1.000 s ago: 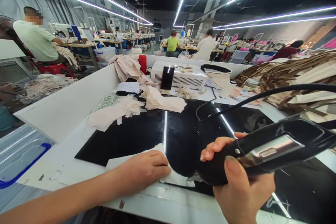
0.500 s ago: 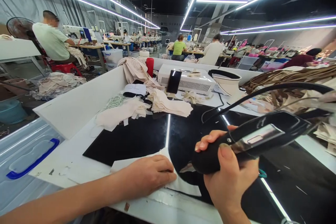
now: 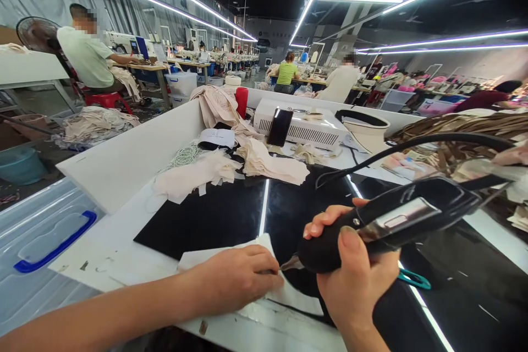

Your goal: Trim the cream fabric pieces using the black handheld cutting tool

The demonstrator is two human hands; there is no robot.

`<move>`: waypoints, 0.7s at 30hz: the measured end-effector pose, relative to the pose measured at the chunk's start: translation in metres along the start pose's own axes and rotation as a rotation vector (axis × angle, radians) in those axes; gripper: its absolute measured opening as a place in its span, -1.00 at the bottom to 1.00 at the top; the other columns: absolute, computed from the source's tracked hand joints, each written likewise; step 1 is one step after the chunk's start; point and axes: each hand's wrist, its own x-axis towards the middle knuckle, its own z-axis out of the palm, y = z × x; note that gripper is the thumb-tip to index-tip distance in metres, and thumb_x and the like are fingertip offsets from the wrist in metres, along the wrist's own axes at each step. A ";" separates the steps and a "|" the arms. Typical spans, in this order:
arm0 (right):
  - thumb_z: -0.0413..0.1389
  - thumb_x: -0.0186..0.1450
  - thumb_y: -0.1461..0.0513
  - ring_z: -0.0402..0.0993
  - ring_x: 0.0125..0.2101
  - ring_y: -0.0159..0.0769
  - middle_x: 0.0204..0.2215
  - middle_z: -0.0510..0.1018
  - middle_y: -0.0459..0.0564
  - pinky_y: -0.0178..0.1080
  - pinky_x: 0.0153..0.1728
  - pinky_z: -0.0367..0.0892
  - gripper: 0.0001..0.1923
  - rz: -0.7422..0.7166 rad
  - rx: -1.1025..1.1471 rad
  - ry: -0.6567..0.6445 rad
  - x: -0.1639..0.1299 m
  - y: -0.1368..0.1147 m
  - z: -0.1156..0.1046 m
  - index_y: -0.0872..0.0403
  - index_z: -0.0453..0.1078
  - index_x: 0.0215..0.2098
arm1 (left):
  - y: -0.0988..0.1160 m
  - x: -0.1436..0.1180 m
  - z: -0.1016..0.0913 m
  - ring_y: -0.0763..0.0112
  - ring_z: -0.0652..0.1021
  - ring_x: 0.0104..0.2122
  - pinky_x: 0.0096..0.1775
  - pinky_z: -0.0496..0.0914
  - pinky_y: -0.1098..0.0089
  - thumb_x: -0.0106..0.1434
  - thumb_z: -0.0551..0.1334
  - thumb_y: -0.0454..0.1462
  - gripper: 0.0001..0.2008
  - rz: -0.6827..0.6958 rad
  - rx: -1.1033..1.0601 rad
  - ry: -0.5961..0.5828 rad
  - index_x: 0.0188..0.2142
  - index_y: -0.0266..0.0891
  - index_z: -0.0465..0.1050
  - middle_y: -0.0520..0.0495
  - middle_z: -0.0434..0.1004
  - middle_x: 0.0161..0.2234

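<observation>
My right hand [image 3: 350, 269] is wrapped round a black corded hand tool [image 3: 396, 220] with a silver panel on its body. Its narrow flat metal tip [image 3: 292, 264] points left and reaches the edge of a white fabric piece [image 3: 303, 300], close to my left fingers. My left hand [image 3: 247, 278] presses on this piece with its fingers curled together at the curved edge; part of the cloth is hidden under the hand. The fabric lies across the front edge of a glossy black board [image 3: 214, 220]. A teal loop-shaped item [image 3: 414, 279] lies behind my right wrist.
Stacks of cream fabric pieces [image 3: 272, 162] lie along the board's far side, with a phone [image 3: 280, 127] leaning on a white vented box [image 3: 305, 121]. The cord [image 3: 433, 140] arches over the right side. A white partition [image 3: 136, 159] stands left. People sew farther back.
The tool's tip has come left to the fabric edge beside my left fingers. My left hand stays on the cloth. More of the teal loop shows. The whole view has shifted slightly.
</observation>
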 end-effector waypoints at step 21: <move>0.36 0.22 0.18 0.48 -0.57 -0.34 -0.46 0.56 -0.18 -0.22 -0.54 0.48 -0.64 -0.019 -0.021 0.005 -0.002 -0.016 -0.010 -0.03 0.41 -0.05 | -0.001 -0.001 0.002 0.29 0.56 -0.08 0.06 0.47 0.36 0.51 0.17 -0.42 -0.85 0.014 0.019 0.029 0.00 -0.29 0.47 -0.14 0.57 -0.12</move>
